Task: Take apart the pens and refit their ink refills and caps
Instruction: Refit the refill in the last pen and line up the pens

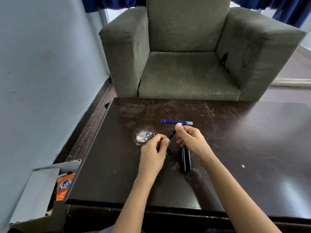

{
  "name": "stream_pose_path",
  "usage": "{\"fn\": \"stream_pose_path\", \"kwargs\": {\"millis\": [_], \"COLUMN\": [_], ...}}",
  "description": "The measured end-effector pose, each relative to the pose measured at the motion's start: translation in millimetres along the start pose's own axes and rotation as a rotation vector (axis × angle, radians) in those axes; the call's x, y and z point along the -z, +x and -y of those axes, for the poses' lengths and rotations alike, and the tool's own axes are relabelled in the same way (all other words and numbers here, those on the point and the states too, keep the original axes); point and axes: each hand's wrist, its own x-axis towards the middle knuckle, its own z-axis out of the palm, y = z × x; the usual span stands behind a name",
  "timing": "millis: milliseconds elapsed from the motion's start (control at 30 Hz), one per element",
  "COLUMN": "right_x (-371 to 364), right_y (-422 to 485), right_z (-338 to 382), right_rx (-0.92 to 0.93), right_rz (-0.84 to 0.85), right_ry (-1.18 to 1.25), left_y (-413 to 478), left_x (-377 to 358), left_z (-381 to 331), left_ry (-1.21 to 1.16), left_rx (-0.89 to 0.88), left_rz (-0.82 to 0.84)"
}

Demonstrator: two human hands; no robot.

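Over the table [252,148], your left hand [155,149] grips a black pen [169,150]; its blue refill [172,134] reaches your right hand [189,140], which clasps two barrels [186,160]. The refill is probably light and bendy, so pinch it close to the pen.

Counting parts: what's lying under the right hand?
Black pen barrels, side by side on the table; the right hand covers their far ends, so their count is unclear.

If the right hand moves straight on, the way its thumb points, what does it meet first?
Probably the blue refills on the table, just beyond the right hand; its height above them is unclear.
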Motion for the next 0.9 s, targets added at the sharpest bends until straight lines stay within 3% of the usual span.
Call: {"fn": "stream_pose_path", "kwargs": {"millis": [167,467,600,733,900], "right_x": [7.0,1.5,1.6,6.2,3.7], "right_y": [2.0,3.2,1.2,1.4,2.7], "right_z": [-3.5,-3.5,-1.3,-0.7,-3.6], "right_rx": [0.029,0.077,0.059,0.007,0.031], "right_rz": [0.12,-0.055,-0.027,0.146,0.005], "right_ry": [0.352,0.146,-0.03,0.228,0.145], "left_y": [0.0,0.2,0.5,0.5,0.5], "left_x": [-0.9,-1.7,-0.6,-1.5,-2.0], "left_z": [3.3,-0.5,2.3,3.7,-0.4], "left_ry": [-0.027,-0.012,0.006,-0.007,0.001], "left_rx": [0.014,0.031,0.016,0.024,0.038], "left_rz": [-0.02,-0.004,-0.04,-0.035,-0.012]}}
